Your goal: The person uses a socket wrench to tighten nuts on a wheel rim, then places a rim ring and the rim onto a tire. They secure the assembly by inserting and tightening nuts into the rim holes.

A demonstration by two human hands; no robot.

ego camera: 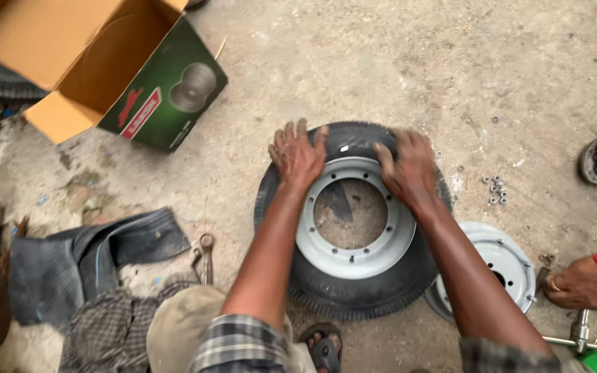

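Tyre (354, 290) lies flat mid-floor w/ grey rim (354, 255) seated in it. Left hand (297, 155) and right hand (409, 169), fingers spread, press flat on its far edge; right looks blurred.

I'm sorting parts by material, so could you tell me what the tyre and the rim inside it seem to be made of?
The tyre looks like black rubber, matte, with a ribbed tread. The rim seems to be metal painted pale grey, smooth with a slight sheen and bolt holes.
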